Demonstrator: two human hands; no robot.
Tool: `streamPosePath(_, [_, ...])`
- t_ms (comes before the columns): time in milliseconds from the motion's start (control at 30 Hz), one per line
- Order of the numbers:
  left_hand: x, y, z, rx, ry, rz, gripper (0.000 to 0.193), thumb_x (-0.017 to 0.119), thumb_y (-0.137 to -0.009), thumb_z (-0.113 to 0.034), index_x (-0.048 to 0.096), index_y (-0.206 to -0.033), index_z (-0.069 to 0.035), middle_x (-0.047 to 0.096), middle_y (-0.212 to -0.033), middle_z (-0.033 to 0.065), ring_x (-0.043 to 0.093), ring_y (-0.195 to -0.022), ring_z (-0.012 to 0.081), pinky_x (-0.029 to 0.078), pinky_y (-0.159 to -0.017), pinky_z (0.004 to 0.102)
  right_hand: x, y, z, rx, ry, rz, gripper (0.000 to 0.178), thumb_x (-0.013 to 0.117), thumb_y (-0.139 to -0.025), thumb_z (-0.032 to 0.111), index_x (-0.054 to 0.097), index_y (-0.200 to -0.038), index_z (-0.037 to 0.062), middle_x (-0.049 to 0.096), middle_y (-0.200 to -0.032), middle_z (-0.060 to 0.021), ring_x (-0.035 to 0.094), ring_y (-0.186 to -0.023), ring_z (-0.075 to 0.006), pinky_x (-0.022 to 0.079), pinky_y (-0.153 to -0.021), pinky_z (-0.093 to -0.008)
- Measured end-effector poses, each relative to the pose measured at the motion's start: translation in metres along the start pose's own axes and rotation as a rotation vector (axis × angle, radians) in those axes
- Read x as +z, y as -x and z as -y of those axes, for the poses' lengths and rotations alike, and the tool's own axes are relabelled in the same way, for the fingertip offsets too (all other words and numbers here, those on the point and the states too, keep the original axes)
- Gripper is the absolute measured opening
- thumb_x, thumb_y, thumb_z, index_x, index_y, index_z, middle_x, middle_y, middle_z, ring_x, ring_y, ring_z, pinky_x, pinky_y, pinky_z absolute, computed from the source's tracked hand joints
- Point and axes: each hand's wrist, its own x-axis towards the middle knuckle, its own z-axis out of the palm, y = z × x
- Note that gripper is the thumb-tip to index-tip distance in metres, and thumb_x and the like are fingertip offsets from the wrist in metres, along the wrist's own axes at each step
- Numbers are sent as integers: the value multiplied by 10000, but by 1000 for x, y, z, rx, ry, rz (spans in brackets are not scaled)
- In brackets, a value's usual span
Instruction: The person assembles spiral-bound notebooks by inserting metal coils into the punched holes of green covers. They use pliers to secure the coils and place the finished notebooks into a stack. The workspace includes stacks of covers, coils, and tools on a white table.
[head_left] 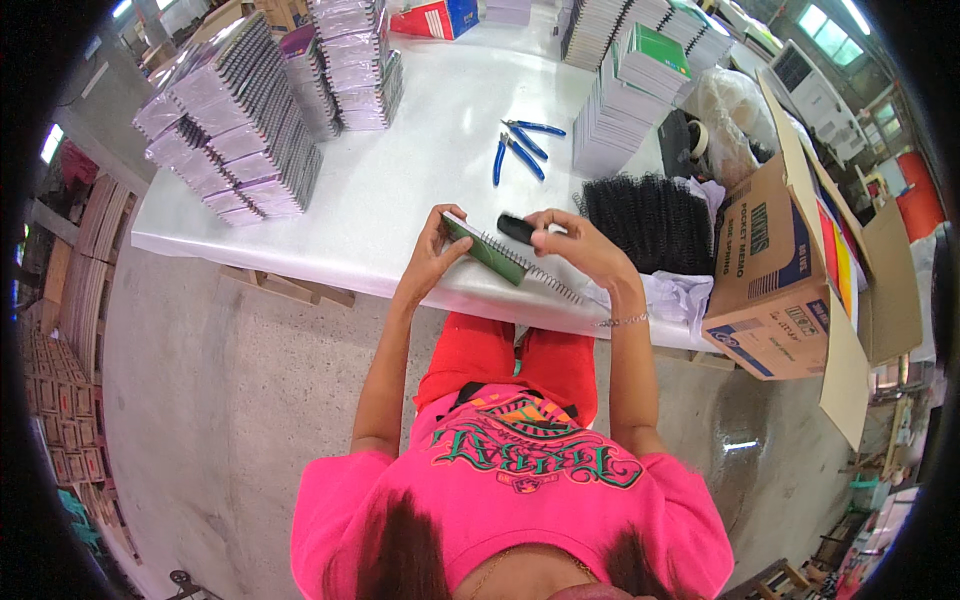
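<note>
A small green-covered notebook (492,260) rests at the table's front edge, with my left hand (432,255) closed on its left end, thumb on the cover. Along its far edge runs a dark wire spiral coil (555,284), whose loose tail sticks out past the notebook's right end. My right hand (585,245) is closed on a smooth black oblong object (516,229) just above the coil; its kind I cannot make out. Beyond the hands lie two blue-handled cutting pliers (522,150). To the right is a heap of black spiral coils (648,222).
Stacks of spiral-bound notebooks (240,125) rise at the left of the white table (400,165). Unbound notebook pads (615,115) stand at the back right. An open cardboard box (765,250) sits at the right edge, beside a clear plastic bag (735,115). A red-and-blue box (435,18) lies at the back.
</note>
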Motion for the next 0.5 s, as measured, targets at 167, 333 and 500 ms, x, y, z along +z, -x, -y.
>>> streamPosePath(167, [2, -2, -8, -10, 13, 2, 389, 694, -885, -152, 497, -1214, -94, 466, -999, -14, 448, -931, 103, 363, -879, 246, 0, -7, 2, 93, 210, -89, 468, 797, -788, 443, 652, -987, 45, 511, -1212, -144, 540, -980, -193, 457, -862, -304])
streamPosePath(333, [3, 1, -9, -39, 36, 0, 376, 684, -896, -146, 497, -1219, -96, 461, -981, -18, 446, -932, 100, 367, -883, 253, 9, -4, -2, -94, 363, -187, 384, 798, -794, 375, 654, -947, 54, 565, -1204, -123, 543, -979, -173, 457, -867, -278])
streamPosePath(500, [5, 0, -10, -53, 108, 29, 380, 680, -902, -136, 496, -1232, -96, 460, -997, -15, 442, -926, 94, 387, -868, 250, 4, -8, 0, -80, 260, -57, 238, 755, -863, 273, 656, -949, 75, 572, -1281, -115, 546, -1017, -125, 474, -878, -273])
